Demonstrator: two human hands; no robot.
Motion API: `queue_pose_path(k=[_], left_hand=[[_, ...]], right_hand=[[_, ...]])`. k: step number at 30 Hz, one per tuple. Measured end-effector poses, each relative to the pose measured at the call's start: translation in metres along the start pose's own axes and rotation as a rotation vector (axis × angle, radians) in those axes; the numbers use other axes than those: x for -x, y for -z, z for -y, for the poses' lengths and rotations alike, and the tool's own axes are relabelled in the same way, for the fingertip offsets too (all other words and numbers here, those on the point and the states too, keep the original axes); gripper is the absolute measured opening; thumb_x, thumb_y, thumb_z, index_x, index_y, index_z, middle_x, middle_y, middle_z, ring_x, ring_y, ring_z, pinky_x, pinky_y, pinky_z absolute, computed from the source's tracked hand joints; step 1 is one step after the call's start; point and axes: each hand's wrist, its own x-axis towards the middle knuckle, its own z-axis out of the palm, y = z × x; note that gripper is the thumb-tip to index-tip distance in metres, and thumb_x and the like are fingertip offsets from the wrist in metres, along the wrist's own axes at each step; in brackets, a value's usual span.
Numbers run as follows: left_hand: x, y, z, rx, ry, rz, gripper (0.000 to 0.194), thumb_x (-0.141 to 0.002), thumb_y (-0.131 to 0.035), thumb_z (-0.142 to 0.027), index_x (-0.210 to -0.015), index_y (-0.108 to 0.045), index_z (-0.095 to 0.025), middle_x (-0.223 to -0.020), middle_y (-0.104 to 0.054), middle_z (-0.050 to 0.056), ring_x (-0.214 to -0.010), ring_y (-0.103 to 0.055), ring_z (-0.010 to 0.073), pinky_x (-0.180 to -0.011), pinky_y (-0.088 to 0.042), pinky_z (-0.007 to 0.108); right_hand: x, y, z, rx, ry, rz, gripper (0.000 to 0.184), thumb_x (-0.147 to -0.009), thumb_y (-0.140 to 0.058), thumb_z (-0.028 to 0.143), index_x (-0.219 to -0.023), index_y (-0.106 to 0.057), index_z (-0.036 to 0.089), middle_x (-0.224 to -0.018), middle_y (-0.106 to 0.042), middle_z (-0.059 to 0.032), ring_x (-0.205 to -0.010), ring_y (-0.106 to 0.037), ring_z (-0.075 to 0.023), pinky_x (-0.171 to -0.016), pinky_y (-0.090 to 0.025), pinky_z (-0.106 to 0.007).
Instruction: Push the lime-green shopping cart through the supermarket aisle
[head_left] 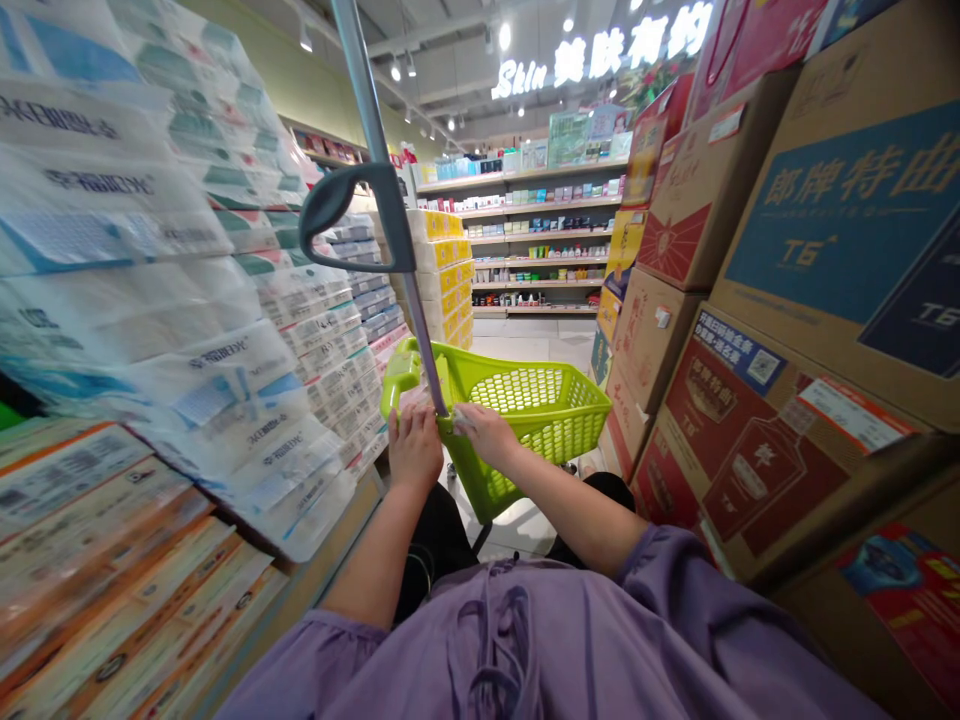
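Observation:
Just in front of me stands a lime-green wheeled shopping basket with a perforated side. From its near end a grey metal pole rises at a tilt, bearing a dark grey loop handle. My left hand is on the basket's near rim, left of the pole's foot, fingers curled over the edge. Close to the right of the pole, my right hand bends over the same rim. A small whitish, thin thing shows at its fingertips; its kind is unclear. Both palms are hidden.
Wrapped paper packs are stacked high on the left, with flat orange-and-white packages nearer. Cardboard cartons wall the right side. Yellow-and-white packs stand farther on. Shelves of small goods cross the back, beyond a tiled aisle.

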Motion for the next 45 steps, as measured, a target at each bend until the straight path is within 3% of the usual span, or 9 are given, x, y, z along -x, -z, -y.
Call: queue_pose_path(k=[5, 11, 15, 20, 26, 31, 37, 42, 45], left_hand=[[-0.003, 0.0, -0.001, 0.027, 0.019, -0.019, 0.032, -0.09, -0.042, -0.02, -0.115, -0.061, -0.013, -0.114, -0.065, 0.013, -0.124, -0.047, 0.0286, -0.115, -0.02, 0.05], [0.0, -0.001, -0.005, 0.004, 0.022, -0.034, 0.031, -0.09, -0.042, -0.022, -0.113, -0.06, -0.012, -0.113, -0.065, 0.014, -0.123, -0.048, 0.0297, -0.115, -0.019, 0.052], [0.003, -0.001, -0.006, 0.001, 0.016, -0.039, 0.031, -0.091, -0.043, -0.024, -0.114, -0.06, -0.012, -0.114, -0.065, 0.014, -0.124, -0.048, 0.0299, -0.115, -0.019, 0.052], [0.0, -0.004, -0.007, 0.019, 0.046, -0.034, 0.03, -0.089, -0.044, -0.024, -0.113, -0.06, -0.013, -0.114, -0.065, 0.014, -0.125, -0.047, 0.0301, -0.115, -0.018, 0.054], [0.0, -0.005, -0.002, 0.039, 0.019, -0.034, 0.033, -0.09, -0.042, -0.025, -0.115, -0.059, -0.013, -0.113, -0.065, 0.015, -0.125, -0.047, 0.0303, -0.115, -0.019, 0.054], [0.001, -0.006, -0.001, 0.012, -0.025, -0.053, 0.035, -0.089, -0.044, -0.026, -0.118, -0.058, -0.012, -0.117, -0.063, 0.016, -0.127, -0.045, 0.0324, -0.115, -0.017, 0.055], [-0.001, -0.009, 0.0, 0.054, -0.032, -0.109, 0.041, -0.088, -0.044, -0.027, -0.123, -0.055, -0.008, -0.117, -0.063, 0.018, -0.127, -0.046, 0.0332, -0.114, -0.02, 0.056], [0.0, -0.011, -0.01, 0.104, 0.018, -0.264, 0.056, -0.088, -0.047, -0.026, -0.139, -0.04, -0.005, -0.135, -0.052, 0.023, -0.137, -0.037, 0.0326, -0.114, -0.019, 0.057], [0.001, -0.015, -0.023, 0.11, -0.096, -0.197, 0.055, -0.088, -0.044, -0.022, -0.141, -0.04, -0.01, -0.143, -0.046, 0.018, -0.142, -0.029, 0.0293, -0.117, -0.015, 0.053]], right_hand=[[0.018, -0.005, 0.004, 0.179, 0.072, -0.069, 0.043, -0.094, -0.048, 0.02, -0.136, -0.049, 0.024, -0.136, -0.056, -0.0058, -0.124, -0.047, -0.0245, -0.103, -0.036, -0.039], [0.005, -0.004, 0.017, 0.237, 0.034, -0.123, 0.041, -0.094, -0.051, 0.027, -0.135, -0.051, 0.028, -0.132, -0.055, -0.0073, -0.12, -0.046, -0.0253, -0.1, -0.036, -0.039], [0.012, -0.001, 0.003, 0.251, 0.099, -0.069, 0.041, -0.095, -0.048, 0.024, -0.136, -0.049, 0.025, -0.122, -0.059, -0.0074, -0.111, -0.05, -0.0219, -0.098, -0.039, -0.034], [0.02, 0.004, -0.005, 0.349, 0.008, -0.085, 0.036, -0.093, -0.053, 0.028, -0.128, -0.055, 0.028, -0.124, -0.057, -0.0078, -0.109, -0.05, -0.0238, -0.095, -0.04, -0.036], [0.013, 0.002, -0.005, 0.264, 0.064, -0.058, 0.038, -0.094, -0.047, 0.022, -0.131, -0.053, 0.025, -0.12, -0.059, -0.0072, -0.106, -0.052, -0.0209, -0.094, -0.043, -0.032], [0.013, 0.008, -0.015, 0.189, -0.066, -0.02, 0.037, -0.091, -0.051, 0.018, -0.126, -0.057, 0.026, -0.125, -0.061, -0.0048, -0.117, -0.049, -0.0221, -0.101, -0.037, -0.037], [0.008, 0.009, -0.028, 0.076, -0.061, 0.063, 0.037, -0.091, -0.048, 0.017, -0.126, -0.056, 0.025, -0.122, -0.063, -0.0043, -0.111, -0.055, -0.0179, -0.098, -0.038, -0.03], [0.007, 0.006, -0.04, 0.088, -0.196, 0.035, 0.028, -0.089, -0.049, 0.015, -0.113, -0.062, 0.019, -0.102, -0.068, -0.0059, -0.101, -0.058, -0.0188, -0.092, -0.041, -0.03], [0.003, -0.003, -0.03, 0.072, -0.144, -0.009, 0.031, -0.088, -0.05, 0.014, -0.118, -0.059, 0.018, -0.111, -0.066, -0.0081, -0.105, -0.057, -0.019, -0.094, -0.043, -0.031]])
